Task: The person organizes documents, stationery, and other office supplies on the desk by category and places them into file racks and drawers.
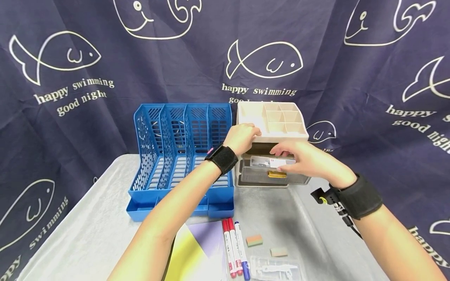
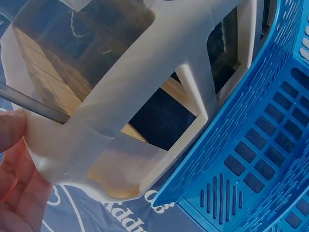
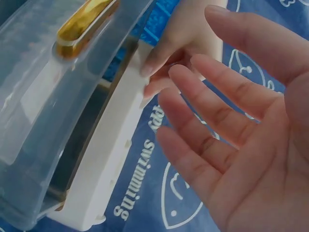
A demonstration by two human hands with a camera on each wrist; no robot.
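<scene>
A beige desk organiser (image 1: pixel 246 113) with open top compartments stands at the back of the table. Its upper translucent drawer (image 1: pixel 256 176), with a gold handle (image 1: pixel 277 174), is pulled out. My left hand (image 1: pixel 246 134) grips the organiser's top front left corner; in the left wrist view my palm (image 2: pixel 14 164) presses its pale frame (image 2: pixel 145 82). My right hand (image 1: pixel 286 156) hovers open over the drawer, above a white packet (image 1: pixel 261 160) lying inside. In the right wrist view the right hand (image 3: pixel 227 121) is empty with straight fingers, beside the drawer (image 3: pixel 43 96) and handle (image 3: pixel 84 21).
A blue slotted file rack (image 1: pixel 183 156) stands directly left of the organiser. Near the front edge lie three markers (image 1: pixel 233 249), two small erasers (image 1: pixel 254 240), yellow and purple paper (image 1: pixel 200 249) and a clear packet (image 1: pixel 277 269). A dark fish-print curtain hangs behind.
</scene>
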